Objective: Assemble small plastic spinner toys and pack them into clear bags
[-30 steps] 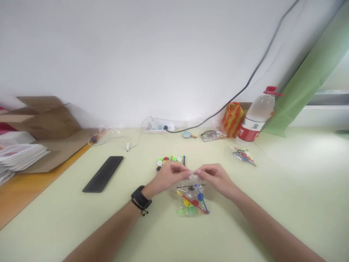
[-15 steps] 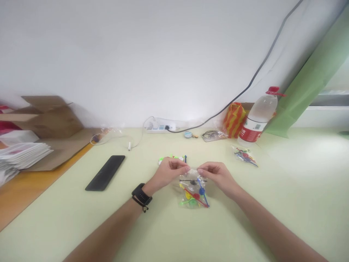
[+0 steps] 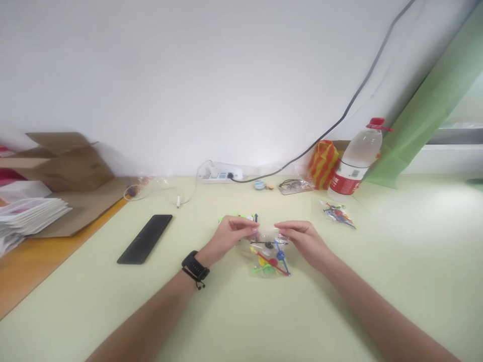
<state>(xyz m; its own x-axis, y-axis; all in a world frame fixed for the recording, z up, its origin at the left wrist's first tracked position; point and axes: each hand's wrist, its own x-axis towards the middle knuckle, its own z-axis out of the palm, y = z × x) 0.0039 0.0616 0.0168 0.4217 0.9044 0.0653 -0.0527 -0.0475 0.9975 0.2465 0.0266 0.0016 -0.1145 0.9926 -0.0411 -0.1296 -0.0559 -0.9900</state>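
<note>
The left hand (image 3: 231, 238) and the right hand (image 3: 305, 240) each grasp one side of the top edge of a see-through bag (image 3: 269, 259), thumb against fingers, with a strip of film spanning the gap between them. The bag is in the middle, in front of the person, its lower part towards the near side of the table (image 3: 241, 322); whether its bottom touches the table, I cannot tell. Inside it lie plastic parts (image 3: 280, 255): a blue rod with a round hub, a red rod, a black one, and yellow and green pieces. Just beyond the left hand, and partly hidden by it, is a pile (image 3: 250, 218) of small coloured pieces. A watch (image 3: 195, 265) and a thin cord sit on the left wrist. A black slab (image 3: 145, 239) lies flat on the table, left of that hand. Well to the right of the right hand, a second bag (image 3: 338, 215) of coloured parts lies near a bottle (image 3: 352, 163) with a red cap, which stands beside a red and yellow sack (image 3: 323, 164). Against the wall (image 3: 226, 90) is a power strip (image 3: 219, 176); on the far left is a carton (image 3: 75, 166) behind a white stack (image 3: 37, 213).
</note>
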